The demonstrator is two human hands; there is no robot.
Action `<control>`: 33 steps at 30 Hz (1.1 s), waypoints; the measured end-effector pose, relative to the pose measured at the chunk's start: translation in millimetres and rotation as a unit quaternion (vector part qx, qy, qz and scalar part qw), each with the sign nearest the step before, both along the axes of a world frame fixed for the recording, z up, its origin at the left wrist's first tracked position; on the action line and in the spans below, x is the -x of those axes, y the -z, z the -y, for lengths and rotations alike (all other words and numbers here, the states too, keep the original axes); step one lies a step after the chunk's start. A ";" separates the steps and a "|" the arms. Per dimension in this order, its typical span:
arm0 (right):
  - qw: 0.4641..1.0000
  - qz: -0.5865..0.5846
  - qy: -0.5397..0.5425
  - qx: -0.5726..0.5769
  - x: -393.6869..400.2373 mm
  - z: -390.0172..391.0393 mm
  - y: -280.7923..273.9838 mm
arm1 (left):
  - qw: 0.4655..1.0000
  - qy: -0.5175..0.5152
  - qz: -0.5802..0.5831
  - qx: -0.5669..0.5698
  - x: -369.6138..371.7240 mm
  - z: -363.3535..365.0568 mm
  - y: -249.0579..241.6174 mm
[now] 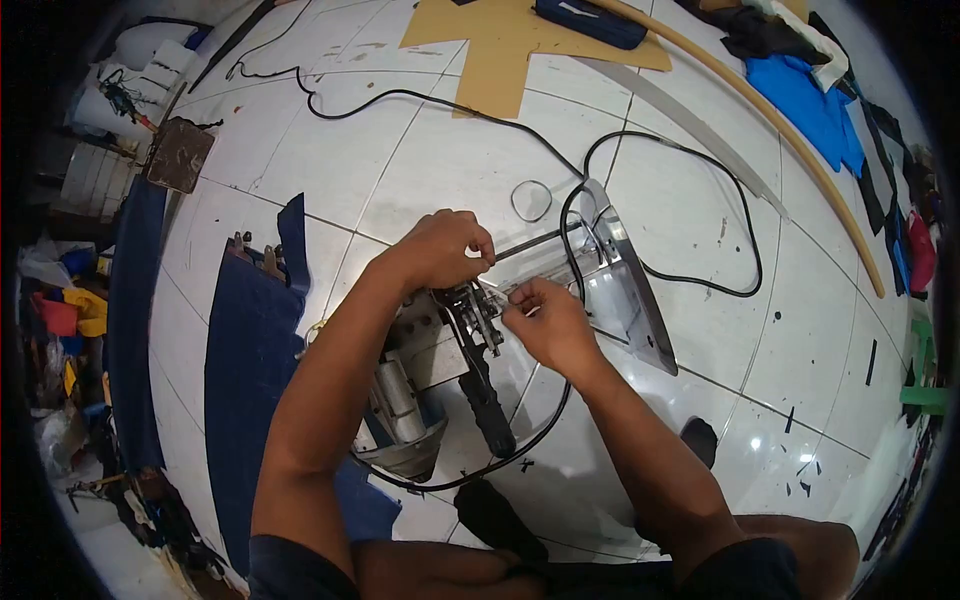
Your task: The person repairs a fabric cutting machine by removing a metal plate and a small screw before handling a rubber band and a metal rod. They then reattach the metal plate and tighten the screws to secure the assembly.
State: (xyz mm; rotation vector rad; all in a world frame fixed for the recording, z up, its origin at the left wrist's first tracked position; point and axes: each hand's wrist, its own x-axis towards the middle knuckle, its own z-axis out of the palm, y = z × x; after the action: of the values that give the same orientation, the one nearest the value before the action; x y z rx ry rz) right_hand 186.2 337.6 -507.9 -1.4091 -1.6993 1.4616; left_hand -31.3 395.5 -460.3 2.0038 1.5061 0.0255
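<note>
Here, a silver metal cutting machine with a black handle (487,385) lies tipped on its side on the white tiled floor (440,170), its shiny flat base plate (630,290) turned up toward the camera, which leaves the upright blade column open to both hands. The left hand (445,250) comes in from above, fingers curled together and pinched on a small part at the top of the column; what exactly it grips is too small to tell. The right hand (545,320) meets it from the other side, fingertips closed on the same spot, so the two hands nearly touch. Both forearms reach forward from the knees, elbows bent, wrists angled inward. A black power cord (700,160) loops from the machine across the tiles. Dark blue fabric (245,360) lies flat just left of the machine, and a brown cardboard sheet (500,45) sits well beyond.
</note>
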 end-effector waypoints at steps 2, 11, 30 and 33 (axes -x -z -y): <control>0.998 0.022 -0.003 -0.063 -0.3 8.7 -1.0 | 1.000 0.022 -0.007 -0.008 -1.5 1.2 2.9; 0.999 -0.038 -0.015 -0.022 -0.3 22.1 -5.7 | 0.989 0.097 -0.095 -0.050 -3.1 8.3 6.3; 0.997 0.002 -0.052 -0.051 -7.3 24.6 3.3 | 0.967 0.119 -0.202 0.096 -24.9 14.5 -42.8; 0.997 0.002 -0.059 -0.045 -7.4 24.5 2.8 | 0.967 0.125 -0.197 0.101 -26.5 9.1 -39.1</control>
State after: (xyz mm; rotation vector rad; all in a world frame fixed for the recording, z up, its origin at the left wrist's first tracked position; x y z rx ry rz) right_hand 193.7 313.2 -510.7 -1.2857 -1.8544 1.4239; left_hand -4.9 386.4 -421.3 2.0940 1.4018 -0.6405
